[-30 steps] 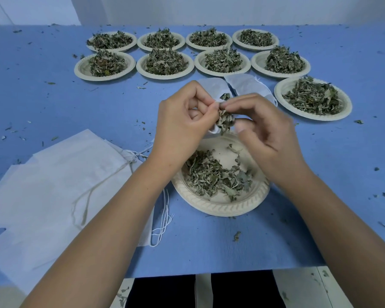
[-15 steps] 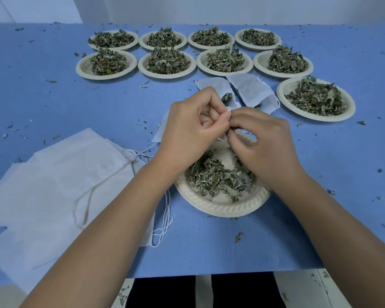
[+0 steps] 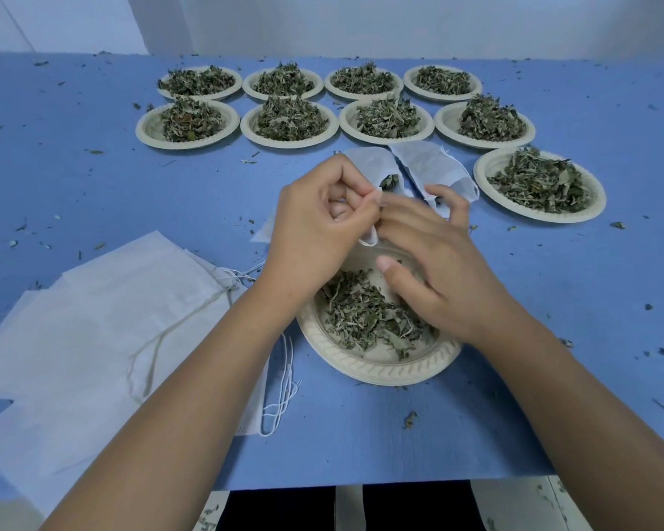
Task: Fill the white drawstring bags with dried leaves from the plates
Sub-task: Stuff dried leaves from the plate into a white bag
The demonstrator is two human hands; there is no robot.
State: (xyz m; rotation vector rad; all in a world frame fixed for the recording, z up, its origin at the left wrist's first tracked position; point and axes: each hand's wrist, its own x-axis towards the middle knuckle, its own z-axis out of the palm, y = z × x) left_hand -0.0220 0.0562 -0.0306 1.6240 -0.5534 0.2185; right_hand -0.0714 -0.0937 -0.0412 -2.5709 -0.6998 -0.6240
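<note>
My left hand [image 3: 315, 228] pinches the rim of a small white drawstring bag [image 3: 369, 236] above a cream paper plate [image 3: 376, 367]. That plate holds a thin layer of dried leaves [image 3: 365, 312]. My right hand [image 3: 437, 262] hovers over the plate with its fingers loosely spread, next to the bag's mouth; it holds nothing that I can see. Most of the held bag is hidden behind both hands. Two more white bags [image 3: 430, 170] lie just beyond my hands, one showing leaves at its mouth.
Several plates heaped with dried leaves [image 3: 290, 116] stand in two rows at the back, and one more plate [image 3: 539, 183] at the right. A pile of flat white bags with loose strings [image 3: 104, 323] covers the near left. Leaf crumbs dot the blue table [image 3: 93, 185].
My right hand carried a pinch of leaves to the bag's mouth, let it go, and now has its fingers spread. The left hand kept its hold on the bag's rim.
</note>
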